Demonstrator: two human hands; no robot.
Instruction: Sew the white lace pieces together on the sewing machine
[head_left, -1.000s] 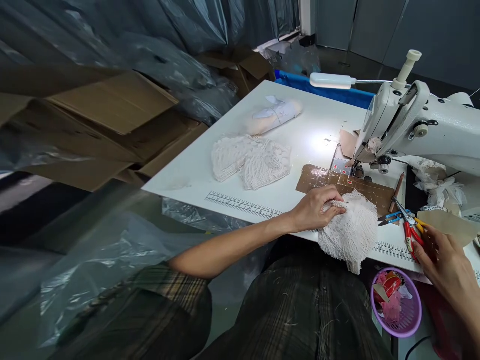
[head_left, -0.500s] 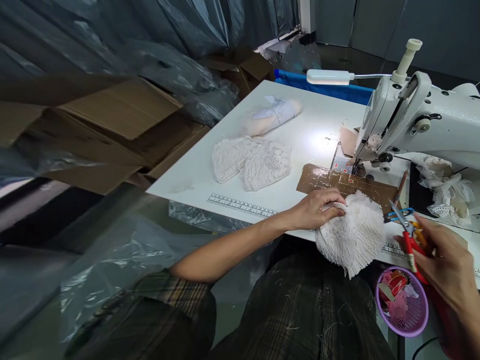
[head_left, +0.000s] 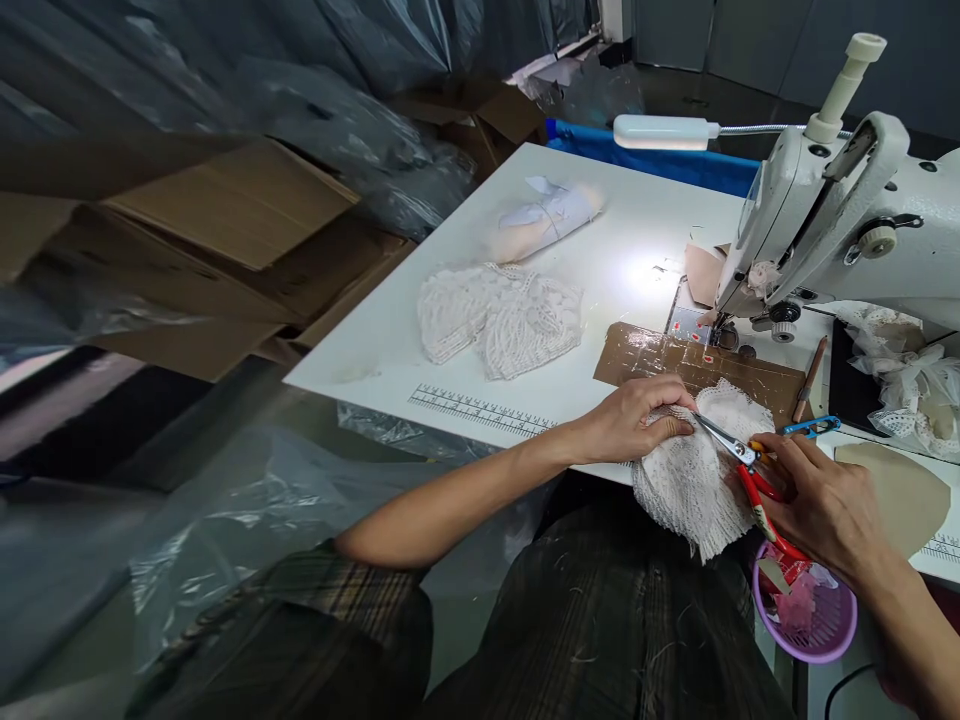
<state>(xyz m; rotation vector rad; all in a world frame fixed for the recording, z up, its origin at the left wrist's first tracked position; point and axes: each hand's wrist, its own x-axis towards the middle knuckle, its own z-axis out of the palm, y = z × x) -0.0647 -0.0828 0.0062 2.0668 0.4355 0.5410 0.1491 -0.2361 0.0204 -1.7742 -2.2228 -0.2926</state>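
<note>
My left hand [head_left: 651, 418] pinches the upper edge of a white lacy knit piece [head_left: 694, 490], which hangs over the table's front edge towards my lap. In my right hand [head_left: 829, 500] are scissors [head_left: 761, 490] with red handles. Their blades lie across the lace, tips close to my left fingertips; whether they are cutting I cannot tell. Just beyond my right hand lies a blue-handled tool [head_left: 810, 426]. A second white lace piece [head_left: 502, 318] rests flat on the table to the left.
A white sewing machine [head_left: 817, 230] with a lamp [head_left: 664, 132] stands at the right. Brown board [head_left: 675, 365] lies before its needle. A purple basket [head_left: 821, 640] of scraps sits below the table edge. A wrapped roll [head_left: 551, 220] is at the back, cardboard boxes [head_left: 232, 210] at left.
My right hand has moved left with the scissors, bringing the blades from beside the lace onto it, by my left fingers. The left hand keeps its grip. The view has shifted slightly.
</note>
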